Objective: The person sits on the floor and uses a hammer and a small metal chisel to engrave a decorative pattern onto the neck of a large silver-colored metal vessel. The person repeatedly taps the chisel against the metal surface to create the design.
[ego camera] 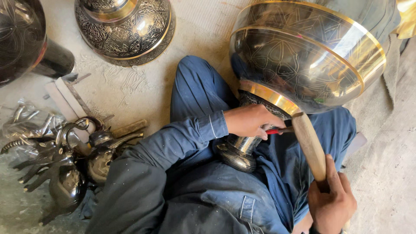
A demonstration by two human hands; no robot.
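Engraved brass bowl (303,56) on lap, left hand (249,121) steadying chisel (279,130), right hand (331,201) gripping mallet (310,145).

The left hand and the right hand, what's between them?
In the head view, a wooden mallet runs from the right hand up toward the left hand, which holds a red-handled tool against the big engraved bowl, over blue trousers.

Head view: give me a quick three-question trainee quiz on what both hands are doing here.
1. True or false: the right hand grips a wooden mallet handle.
2. What does the left hand pinch? A) red-handled tool B) brush C) rag
3. What rests in the person's lap between the hands?

Key: 1 true. 2 A. 3 A large engraved metal vase with gold bands, tilted on its side.
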